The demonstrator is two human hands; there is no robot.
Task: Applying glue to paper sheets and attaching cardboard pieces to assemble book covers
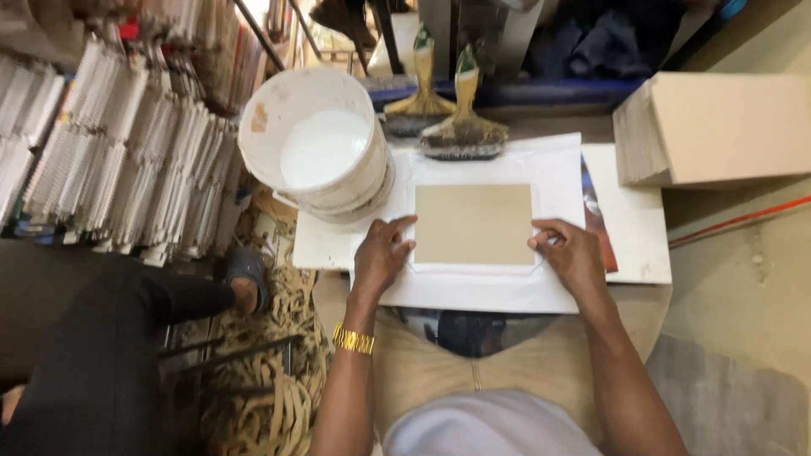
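The left hand (380, 253) and right hand (570, 253) are pressing spread fingertips, gripping nothing, on the side edges of the tan board (473, 224) lying centred on the white sheet (481, 287); even pressure is keeping margins equal.

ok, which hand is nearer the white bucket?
Left. The left hand rests at the brown board's left edge, just below the white bucket. The right hand sits at the board's right edge, farther off.

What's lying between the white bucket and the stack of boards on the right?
In the head view, two wide brushes lie between the bucket and the board stack, at the white sheet's far edge.
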